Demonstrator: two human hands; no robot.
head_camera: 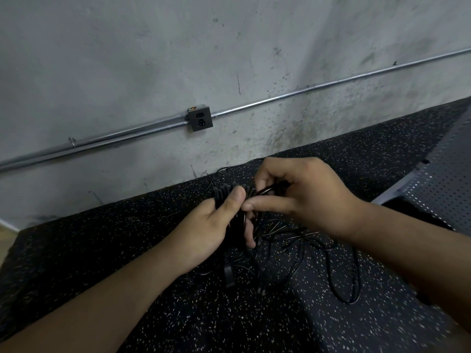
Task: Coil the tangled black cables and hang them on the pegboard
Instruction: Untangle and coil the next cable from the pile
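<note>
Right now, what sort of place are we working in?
Probably a workshop or utility room: a bare concrete wall, exposed metal conduit running to a surface-mounted socket box, and a perforated metal panel at the right.

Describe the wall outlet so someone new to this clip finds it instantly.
Start at the grey concrete wall and follow the metal conduit running across it. Midway along sits the outlet, a small dark square box, the only boxy thing interrupting that pipe.

Loose black cables (258, 261) sprawl on the speckled black rubber mat (127, 250).
</note>
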